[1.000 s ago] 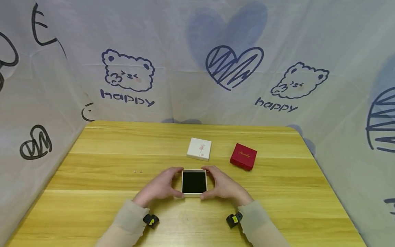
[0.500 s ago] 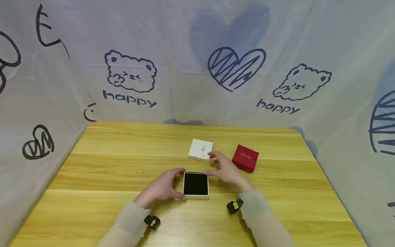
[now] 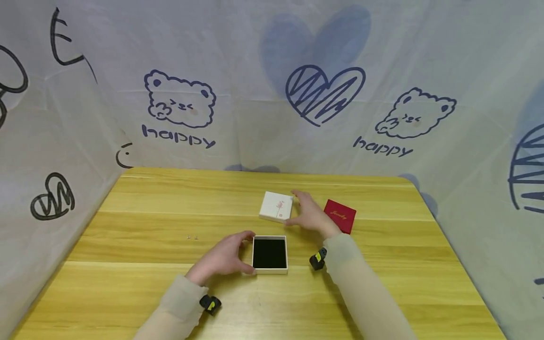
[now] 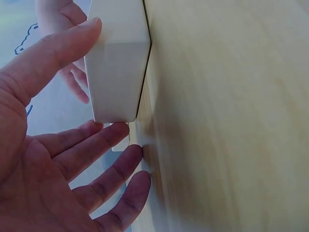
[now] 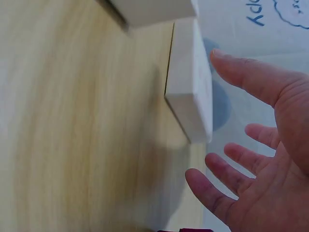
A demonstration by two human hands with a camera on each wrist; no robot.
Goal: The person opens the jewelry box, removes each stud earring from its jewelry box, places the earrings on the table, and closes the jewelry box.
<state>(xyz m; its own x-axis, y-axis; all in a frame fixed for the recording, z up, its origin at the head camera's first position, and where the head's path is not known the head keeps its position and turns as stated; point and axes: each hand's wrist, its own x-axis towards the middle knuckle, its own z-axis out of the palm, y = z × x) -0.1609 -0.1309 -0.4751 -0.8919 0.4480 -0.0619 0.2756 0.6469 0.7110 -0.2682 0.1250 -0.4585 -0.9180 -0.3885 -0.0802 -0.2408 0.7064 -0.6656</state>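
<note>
In the head view an open square white box (image 3: 270, 271) with a black lining lies on the table. My left hand (image 3: 225, 255) holds it by its left side, thumb at the near corner and fingertips at the far one; the left wrist view shows this hand (image 4: 29, 162) against the box wall (image 4: 118, 72). Behind the box is a flat white square piece (image 3: 270, 204) with a pink print. My right hand (image 3: 313, 216) is at its right side, fingers spread. The right wrist view shows a gap between that hand (image 5: 270, 193) and the white piece (image 5: 181, 72).
A red box (image 3: 341, 216) with gold lettering stands to the right, partly behind my right hand. Two tiny items (image 3: 196, 237) lie on the wooden table (image 3: 140, 283) left of my left hand. A printed cloth (image 3: 255, 127) hangs behind the table.
My right hand has left the open box and moved away from me, to the right edge of the white printed piece. My left hand stays at the open box.
</note>
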